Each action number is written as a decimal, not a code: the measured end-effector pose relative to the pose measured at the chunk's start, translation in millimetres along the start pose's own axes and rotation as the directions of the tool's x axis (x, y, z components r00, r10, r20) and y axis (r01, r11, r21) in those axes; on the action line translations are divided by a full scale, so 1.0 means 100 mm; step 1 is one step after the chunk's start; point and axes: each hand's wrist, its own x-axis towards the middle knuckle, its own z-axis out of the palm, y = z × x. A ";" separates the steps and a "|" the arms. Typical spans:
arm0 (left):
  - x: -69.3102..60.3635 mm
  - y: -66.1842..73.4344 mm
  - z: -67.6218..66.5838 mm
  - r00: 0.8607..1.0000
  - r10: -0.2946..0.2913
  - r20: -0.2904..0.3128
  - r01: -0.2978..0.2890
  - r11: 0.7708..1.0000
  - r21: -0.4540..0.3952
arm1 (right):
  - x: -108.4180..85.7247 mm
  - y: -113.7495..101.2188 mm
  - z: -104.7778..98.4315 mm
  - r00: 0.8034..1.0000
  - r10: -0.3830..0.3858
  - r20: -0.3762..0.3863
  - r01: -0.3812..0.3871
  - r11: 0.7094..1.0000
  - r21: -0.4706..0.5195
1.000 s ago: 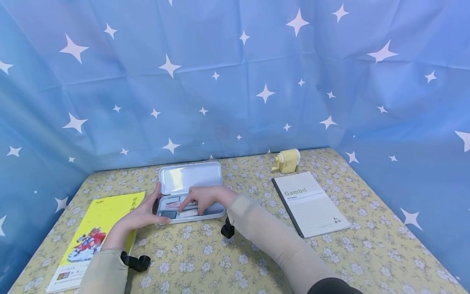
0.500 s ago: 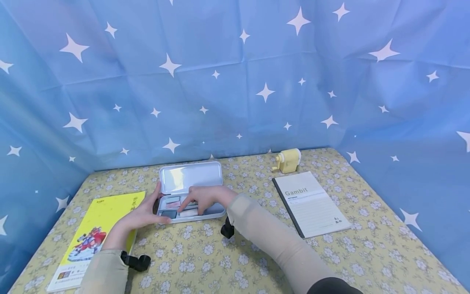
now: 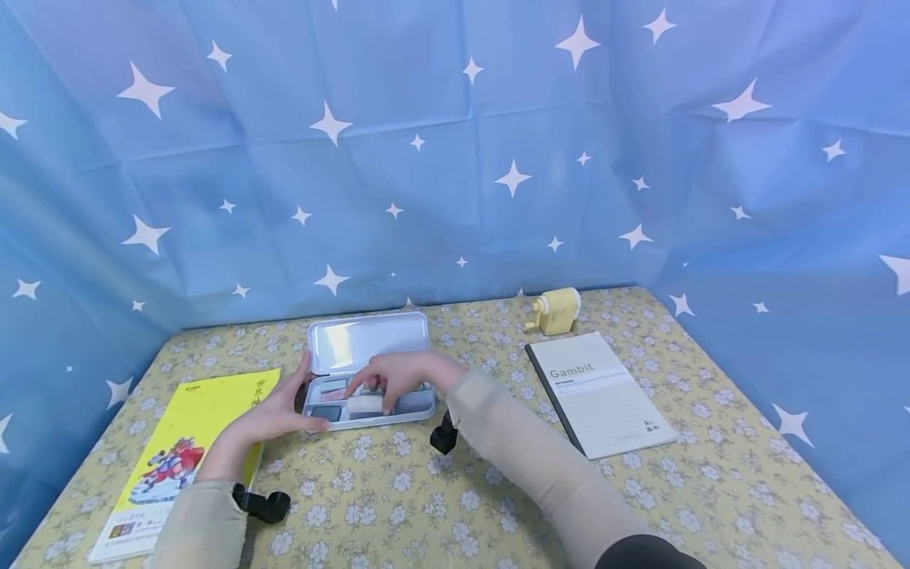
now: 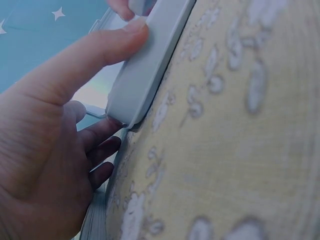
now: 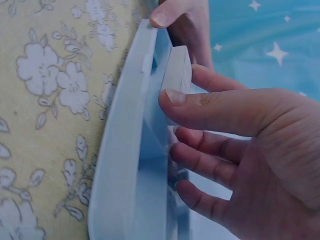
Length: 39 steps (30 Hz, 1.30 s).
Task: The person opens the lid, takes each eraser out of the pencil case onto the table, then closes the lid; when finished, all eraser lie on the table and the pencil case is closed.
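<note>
Head view: pencil case [image 3: 387,422] lies on flowered tablecloth [image 3: 398,506], right of yellow book [image 3: 206,419], lid [image 3: 370,341] folded far back, leaving inside reachable. Left hand [image 3: 273,412] grips case's left end, presumably steadying it. Right hand [image 3: 401,373] pinches white block [image 5: 175,70] by opposing faces, jutting above case, likely for firm control.
</note>
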 end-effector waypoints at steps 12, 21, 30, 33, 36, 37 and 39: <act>0.01 0.02 -0.01 1.000 -0.001 0.004 0.001 1.000 0.000 | -0.29 0.05 -0.03 0.994 0.007 -0.108 0.008 0.990 0.139; 0.01 0.04 -0.01 1.000 0.006 0.010 -0.006 1.000 -0.020 | -0.52 0.11 0.04 0.976 0.069 -0.207 -0.022 0.976 0.218; 0.00 0.03 -0.01 1.000 -0.001 0.005 0.001 1.000 0.019 | -0.79 0.26 0.08 0.929 0.114 -0.351 -0.013 0.960 0.279; 0.00 0.04 -0.01 1.000 0.004 0.008 -0.004 1.000 0.018 | -0.91 0.28 0.08 0.911 0.125 -0.393 0.003 0.952 0.308; 0.00 0.04 0.00 1.000 0.013 0.008 -0.013 1.000 0.021 | -1.02 0.31 0.08 0.892 0.143 -0.429 0.008 0.944 0.331; 0.00 0.03 0.00 1.000 0.017 0.009 -0.017 1.000 0.022 | -1.05 0.32 0.08 0.886 0.149 -0.439 0.009 0.941 0.339; 0.00 0.02 0.00 1.000 0.020 0.008 -0.020 1.000 0.022 | -1.11 0.34 0.08 0.871 0.169 -0.462 0.000 0.939 0.344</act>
